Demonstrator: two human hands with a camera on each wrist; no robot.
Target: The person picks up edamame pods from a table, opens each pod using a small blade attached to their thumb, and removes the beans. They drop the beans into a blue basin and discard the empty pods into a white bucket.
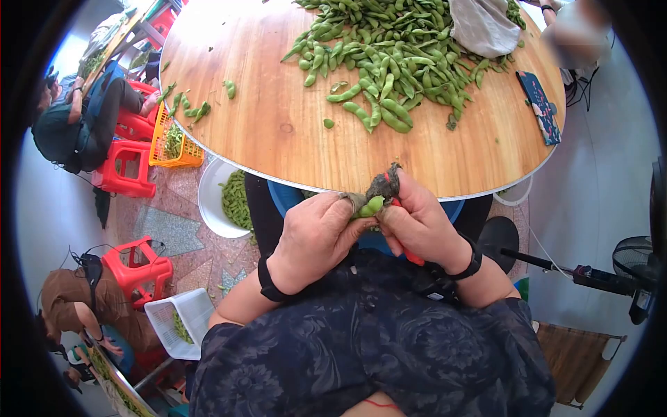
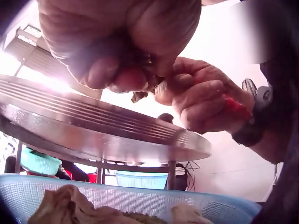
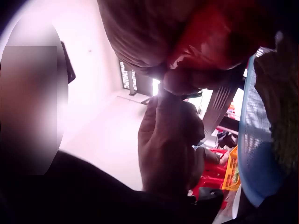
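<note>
Both hands meet just off the near edge of the round wooden table (image 1: pixel 278 139). The left hand (image 1: pixel 313 233) pinches one end of a green pod (image 1: pixel 372 206) between curled fingers and thumb. The right hand (image 1: pixel 424 226) is curled round a red-handled tool (image 1: pixel 414 258), its thumb by a dark, worn cloth-like wrap (image 1: pixel 383 185) beside the pod. The tool's working end is hidden. In the left wrist view the left hand (image 2: pixel 121 37) and right hand (image 2: pixel 201 95) touch at the fingertips.
A large heap of pods (image 1: pixel 396 55) covers the table's far side, with a grey cloth (image 1: pixel 485 28) on it and a phone-like patterned object (image 1: pixel 539 108) at right. Left stand a white bucket (image 1: pixel 212 198), yellow crate (image 1: pixel 182 149) and red stools (image 1: pixel 139 267). A blue basket (image 2: pixel 224 205) is below the hands.
</note>
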